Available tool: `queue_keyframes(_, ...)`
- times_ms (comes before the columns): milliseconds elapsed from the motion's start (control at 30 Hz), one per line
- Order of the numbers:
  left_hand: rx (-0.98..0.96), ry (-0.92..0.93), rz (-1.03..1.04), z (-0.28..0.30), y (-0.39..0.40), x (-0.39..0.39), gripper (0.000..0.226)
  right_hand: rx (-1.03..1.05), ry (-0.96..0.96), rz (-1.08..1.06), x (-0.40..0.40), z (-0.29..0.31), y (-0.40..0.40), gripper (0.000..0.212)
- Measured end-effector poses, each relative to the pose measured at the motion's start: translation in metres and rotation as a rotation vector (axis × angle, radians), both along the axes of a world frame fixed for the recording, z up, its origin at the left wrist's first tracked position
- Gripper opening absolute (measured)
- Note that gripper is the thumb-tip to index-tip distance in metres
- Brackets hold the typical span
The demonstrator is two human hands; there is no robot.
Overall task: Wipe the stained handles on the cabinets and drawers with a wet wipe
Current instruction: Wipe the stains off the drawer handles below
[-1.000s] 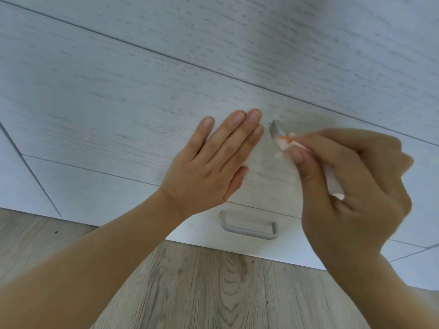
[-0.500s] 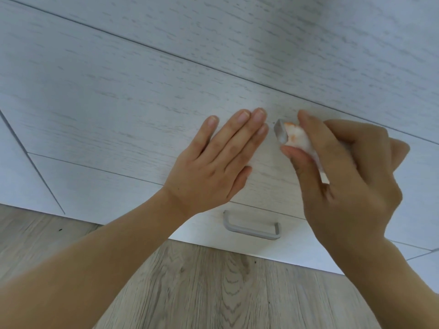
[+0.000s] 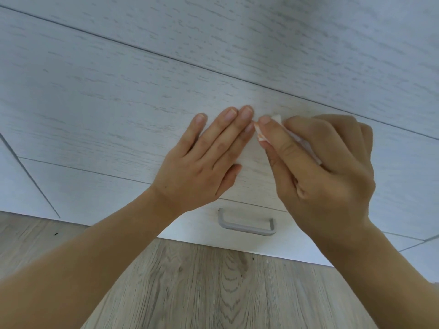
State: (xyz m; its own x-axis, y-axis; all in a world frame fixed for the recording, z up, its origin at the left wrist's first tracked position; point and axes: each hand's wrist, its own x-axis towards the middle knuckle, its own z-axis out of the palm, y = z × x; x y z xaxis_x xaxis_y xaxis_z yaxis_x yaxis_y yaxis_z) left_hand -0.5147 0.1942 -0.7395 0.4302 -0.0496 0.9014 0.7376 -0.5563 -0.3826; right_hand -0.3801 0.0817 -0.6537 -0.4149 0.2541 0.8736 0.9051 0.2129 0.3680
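My left hand lies flat with straight fingers against the pale wood-grain front of the middle drawer. My right hand pinches a white wet wipe with an orange stain, wrapped over the left end of this drawer's handle. The wipe and my fingers hide that handle completely. My right thumb tip almost touches my left fingertips. On the bottom drawer below, a grey metal bar handle is in plain sight, untouched.
Pale wood-grain drawer fronts fill the upper view, with another cabinet front at the left. Grey-brown wood-look flooring runs below the bottom drawer.
My right hand slid the wipe leftward along the handle, covering the metal end that showed before. It now sits against my left fingertips. My left hand stayed flat on the drawer.
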Motion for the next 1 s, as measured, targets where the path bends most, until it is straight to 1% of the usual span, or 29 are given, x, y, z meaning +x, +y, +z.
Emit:
queue_keyframes(100, -0.013, 0.032, -0.003, 0.000, -0.001, -0.003, 0.063, 0.026, -0.050, 0.002, 0.006, 0.000, -0.004, 0.012)
queue_keyframes(233, -0.018, 0.031, 0.000, 0.000, -0.002, -0.003, 0.065, 0.099, -0.124, -0.058, 0.025, 0.000, -0.015, 0.014)
queue_keyframes(367, -0.021, 0.024, -0.001, 0.000, -0.002, -0.001, 0.063, 0.108, -0.133, -0.084, 0.042, -0.002, -0.024, 0.015)
queue_keyframes(633, -0.042, 0.054, 0.016, 0.000, -0.004, -0.004, 0.066, 0.035, 0.010, -0.012, 0.068, -0.009, -0.037, 0.015)
queue_keyframes(867, -0.069, 0.046, 0.002, 0.002, -0.009, -0.004, 0.067, -0.024, 0.217, 0.047, 0.072, -0.016, -0.041, 0.015)
queue_keyframes(1000, -0.105, 0.065, -0.016, 0.003, -0.012, -0.008, 0.066, -0.049, 0.298, -0.033, 0.081, -0.018, -0.045, 0.014)
